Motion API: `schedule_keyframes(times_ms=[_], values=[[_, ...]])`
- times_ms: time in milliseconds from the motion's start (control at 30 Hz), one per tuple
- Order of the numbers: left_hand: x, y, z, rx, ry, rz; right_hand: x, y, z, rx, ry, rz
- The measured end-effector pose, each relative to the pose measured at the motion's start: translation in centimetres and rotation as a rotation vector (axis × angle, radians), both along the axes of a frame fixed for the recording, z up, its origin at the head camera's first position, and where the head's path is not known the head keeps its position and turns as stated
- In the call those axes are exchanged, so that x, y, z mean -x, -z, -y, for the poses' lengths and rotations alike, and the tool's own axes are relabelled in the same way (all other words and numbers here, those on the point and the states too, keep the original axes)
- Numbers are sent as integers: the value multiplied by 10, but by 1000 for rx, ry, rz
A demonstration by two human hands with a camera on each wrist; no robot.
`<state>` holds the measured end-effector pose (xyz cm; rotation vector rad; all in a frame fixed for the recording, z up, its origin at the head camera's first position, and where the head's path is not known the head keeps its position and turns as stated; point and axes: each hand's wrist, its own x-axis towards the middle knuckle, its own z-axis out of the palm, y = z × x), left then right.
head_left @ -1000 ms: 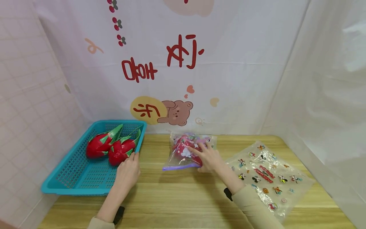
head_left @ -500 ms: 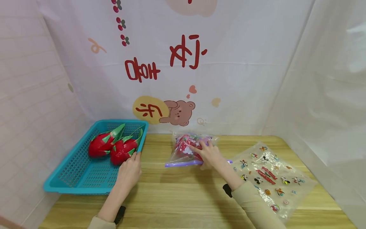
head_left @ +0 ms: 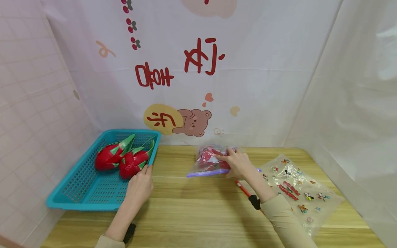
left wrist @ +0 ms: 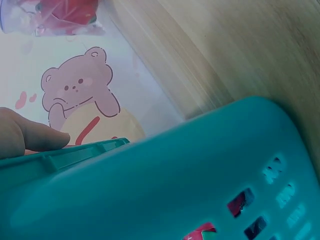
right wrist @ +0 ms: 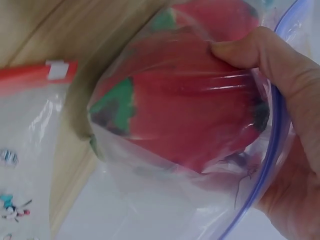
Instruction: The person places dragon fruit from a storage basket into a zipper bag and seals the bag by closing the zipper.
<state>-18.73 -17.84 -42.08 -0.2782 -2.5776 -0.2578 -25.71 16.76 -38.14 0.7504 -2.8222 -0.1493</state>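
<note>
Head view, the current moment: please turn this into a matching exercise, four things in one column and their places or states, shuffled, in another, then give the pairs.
Things
1. Teal basket
2. Purple-edged bag
3. Printed bag
4. Left hand

Places and states
A. Lying flat at the right side of the table
B. Gripping a rim
C. Standing at the table's left, with two red fruits inside
D. Held by the right hand, with red contents showing through

Right pairs
1-C, 2-D, 3-A, 4-B
</note>
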Motion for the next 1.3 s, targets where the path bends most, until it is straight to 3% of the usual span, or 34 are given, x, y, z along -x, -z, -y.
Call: schedule_keyframes(times_ms=[733,1067,1300], values=[[-3,-4,2,5,-6,-8,-13,-6,-83,68,274,-59],[-3,-4,0,2,1,-6,-4,8,-128,149,289,-17],[-1,-2,-1,0,-5,6,-2,24,-151,192,223,-56]])
